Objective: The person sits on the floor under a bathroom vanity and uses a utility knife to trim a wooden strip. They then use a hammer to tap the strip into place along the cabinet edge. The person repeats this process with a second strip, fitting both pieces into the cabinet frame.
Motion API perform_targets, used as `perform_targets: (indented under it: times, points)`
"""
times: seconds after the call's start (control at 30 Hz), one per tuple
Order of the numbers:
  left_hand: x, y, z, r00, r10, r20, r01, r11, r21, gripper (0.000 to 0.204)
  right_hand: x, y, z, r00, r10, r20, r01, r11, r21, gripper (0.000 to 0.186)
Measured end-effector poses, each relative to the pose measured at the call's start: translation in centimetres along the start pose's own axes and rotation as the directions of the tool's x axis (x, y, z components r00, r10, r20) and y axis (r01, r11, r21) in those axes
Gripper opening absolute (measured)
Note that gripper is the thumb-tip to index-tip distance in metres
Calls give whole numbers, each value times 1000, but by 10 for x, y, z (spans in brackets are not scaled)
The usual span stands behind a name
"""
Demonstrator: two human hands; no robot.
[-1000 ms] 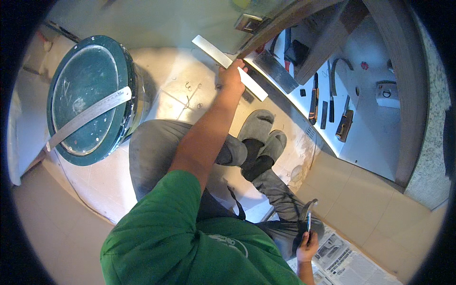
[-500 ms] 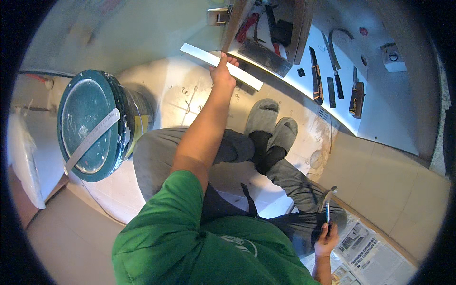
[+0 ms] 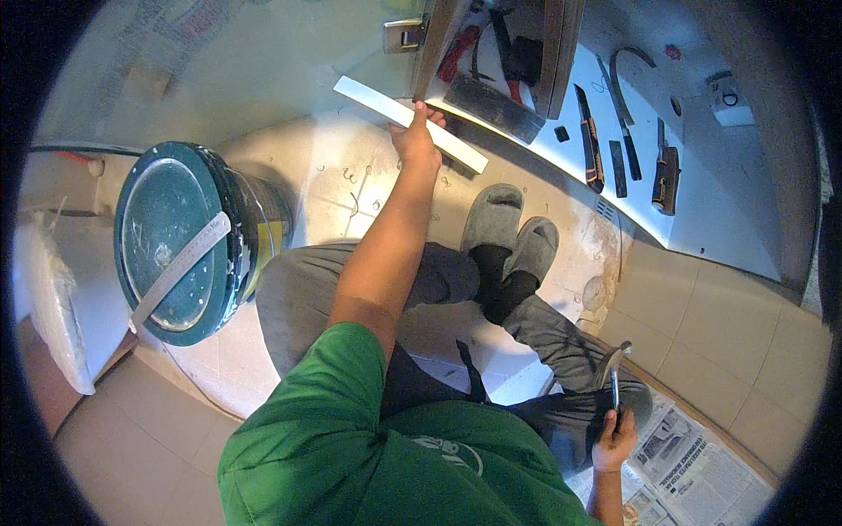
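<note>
Stretched out ahead of me, my left hand [image 3: 417, 145] is closed around a narrow white strip [image 3: 460, 152], thumb on top and fingers curled at its far edge. The strip slants just in front of the cabinet's lower edge. At the right, beside my knee, my right hand [image 3: 614, 445] grips a hammer [image 3: 616, 382] by its handle. The hammer's curved head points up and away, close above my trouser leg; part of the handle is hidden in my fingers.
A green-lidded bucket [image 3: 167, 245] stands at left with a metal ruler [image 3: 180, 270] across it. On the white cabinet panel [image 3: 724, 206] lie a utility knife [image 3: 589, 145] and several other tools. Newspaper [image 3: 702, 460] covers floor at lower right. Small curled scraps [image 3: 354, 203] litter the tiles.
The whole view has shifted slightly, so most things sit a little farther right and lower. Both hands keep their holds on the strip and the hammer.
</note>
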State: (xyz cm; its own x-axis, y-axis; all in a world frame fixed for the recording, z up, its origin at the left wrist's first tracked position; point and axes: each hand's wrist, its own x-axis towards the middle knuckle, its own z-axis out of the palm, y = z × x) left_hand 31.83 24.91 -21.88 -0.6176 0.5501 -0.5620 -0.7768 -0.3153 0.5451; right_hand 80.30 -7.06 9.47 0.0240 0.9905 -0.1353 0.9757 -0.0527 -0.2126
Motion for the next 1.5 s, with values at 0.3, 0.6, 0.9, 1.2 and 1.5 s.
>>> perform_targets:
  times: [0.3, 0.6, 0.9, 1.2, 1.5]
  points:
    - [-2, 9, 6, 994, 43, -101, -44, 999, -9, 42, 1, -2, 2, 1000, 14, -10, -14, 1000, -22, 27]
    - [15, 17, -2, 996, -9, -87, 8, 1000, -11, 38, 4, -7, 0, 1000, 21, -14, -22, 999, -26, 28]
    - [20, 21, -4, 997, -60, -40, 56, 994, -96, 35, 7, -10, 1, 999, -19, -26, 18, 999, -48, 22]
    - [29, 7, -10, 997, -70, -42, 67, 995, -79, 33, 3, -4, 2, 1000, 13, -19, -15, 996, -85, 27]
    - [-5, 16, -7, 994, -106, -29, 104, 992, -65, 42, -1, -3, 3, 998, 24, -65, -36, 982, -183, 23]
